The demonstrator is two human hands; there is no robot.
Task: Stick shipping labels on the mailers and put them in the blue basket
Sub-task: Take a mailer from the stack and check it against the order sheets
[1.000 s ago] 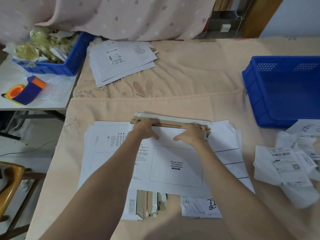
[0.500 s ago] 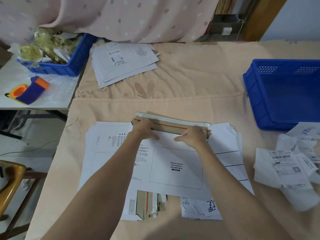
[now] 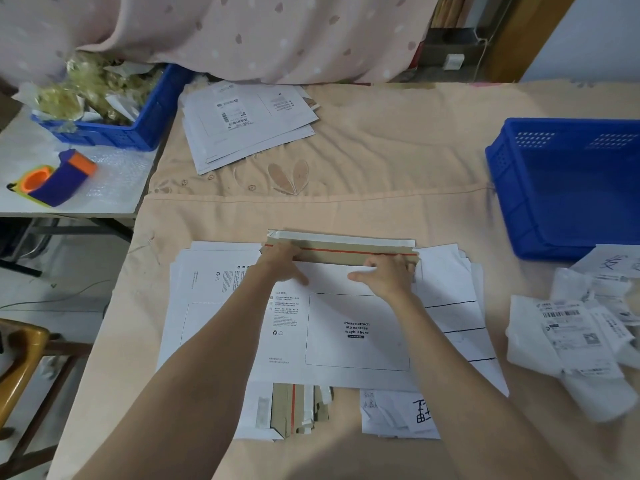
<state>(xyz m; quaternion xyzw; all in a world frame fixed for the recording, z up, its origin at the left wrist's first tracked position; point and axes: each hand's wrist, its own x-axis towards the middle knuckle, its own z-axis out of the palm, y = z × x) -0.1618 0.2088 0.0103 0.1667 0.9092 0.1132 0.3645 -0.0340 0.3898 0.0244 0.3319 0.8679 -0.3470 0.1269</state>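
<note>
A white mailer [image 3: 346,344] printed "Please attach waybill here" lies on top of a stack of mailers in front of me. Its brown flap [image 3: 346,250], with a red line and a white adhesive strip, lies open on the far side. My left hand [image 3: 282,263] and my right hand [image 3: 386,275] hold the mailer's far edge at the fold. Both thumbs lie on the white face, and the fingers curl over the edge. The blue basket [image 3: 498,188] stands at the right with nothing visible inside. A loose pile of shipping labels [image 3: 571,334] lies right of the stack.
Several labelled mailers [image 3: 242,129] lie at the back of the cloth-covered table. On a side table to the left are a second blue basket [image 3: 145,126] full of scraps and a purple-orange tape dispenser [image 3: 59,178]. A wooden chair [image 3: 20,351] stands at the lower left.
More of the brown flap with its red line shows beyond my hands than before. Both hands have stayed at the mailer's far edge.
</note>
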